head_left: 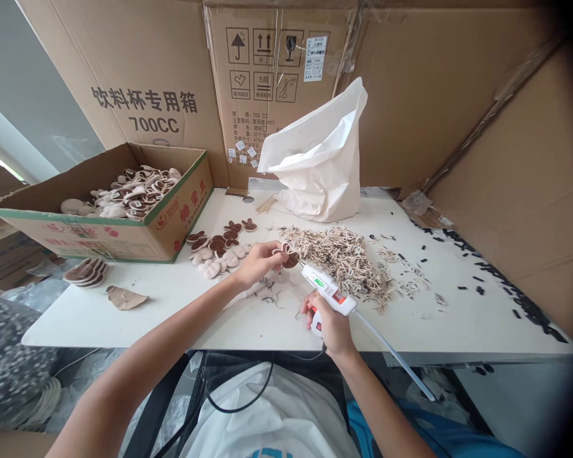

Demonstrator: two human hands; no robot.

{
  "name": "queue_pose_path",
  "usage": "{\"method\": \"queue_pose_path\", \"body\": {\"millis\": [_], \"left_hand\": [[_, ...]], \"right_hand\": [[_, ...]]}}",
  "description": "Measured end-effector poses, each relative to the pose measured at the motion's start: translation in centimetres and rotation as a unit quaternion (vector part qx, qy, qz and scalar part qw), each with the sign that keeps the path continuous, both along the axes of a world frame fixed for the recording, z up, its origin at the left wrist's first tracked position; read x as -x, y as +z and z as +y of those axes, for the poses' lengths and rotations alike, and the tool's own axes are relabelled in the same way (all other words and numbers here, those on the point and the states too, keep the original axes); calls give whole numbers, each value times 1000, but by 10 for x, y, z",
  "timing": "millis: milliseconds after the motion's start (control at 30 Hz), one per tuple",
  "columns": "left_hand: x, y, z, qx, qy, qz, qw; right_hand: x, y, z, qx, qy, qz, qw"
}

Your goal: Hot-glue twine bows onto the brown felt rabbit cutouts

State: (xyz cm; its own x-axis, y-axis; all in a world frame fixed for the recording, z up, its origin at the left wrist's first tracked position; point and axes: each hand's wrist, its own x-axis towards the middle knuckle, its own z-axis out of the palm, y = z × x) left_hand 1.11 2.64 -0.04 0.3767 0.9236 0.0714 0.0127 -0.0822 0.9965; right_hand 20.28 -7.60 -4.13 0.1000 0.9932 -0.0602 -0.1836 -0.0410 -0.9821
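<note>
The left hand (258,264) pinches one small brown padded piece (289,257) between thumb and fingertips, holding it just above the middle of the white table (434,312). The right hand (329,326) is clenched around the grip of one white glue gun (327,290), whose nozzle points up and left and meets the held piece. The gun's cord runs off over the near edge.

Just to the right of the piece lies one broad heap of small beige bows (348,257), far too many to count. To the left of the left hand is a loose cluster of brown and cream pieces (219,247), roughly a dozen, overlapping. One short stack of similar pieces (86,272) sits near the left edge, with one torn cardboard scrap (124,297) just beside it. One open cardboard box (124,236), filled with many more pieces, stands at the far left corner. One white bag (319,165) stands at the far edge, and small black bits (482,270) are scattered along the right edge.
</note>
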Motion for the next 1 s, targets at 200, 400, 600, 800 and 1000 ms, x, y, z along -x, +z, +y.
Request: {"method": "queue_pose_path", "body": {"millis": [200, 400, 600, 800, 1000], "left_hand": [[0, -3, 2, 7, -2, -14, 1000], [1, -3, 2, 5, -1, -9, 1000], [1, -4, 2, 2, -1, -10, 1000], [1, -3, 2, -1, 2, -1, 1000], [1, -3, 2, -13, 3, 9, 1000]], "right_hand": [[0, 0, 0, -8, 2, -6, 1000], [0, -1, 0, -9, 0, -1, 1000], [1, 0, 0, -11, -5, -2, 1000], [1, 4, -1, -12, -8, -12, 1000], [0, 4, -1, -3, -8, -22, 1000]]}}
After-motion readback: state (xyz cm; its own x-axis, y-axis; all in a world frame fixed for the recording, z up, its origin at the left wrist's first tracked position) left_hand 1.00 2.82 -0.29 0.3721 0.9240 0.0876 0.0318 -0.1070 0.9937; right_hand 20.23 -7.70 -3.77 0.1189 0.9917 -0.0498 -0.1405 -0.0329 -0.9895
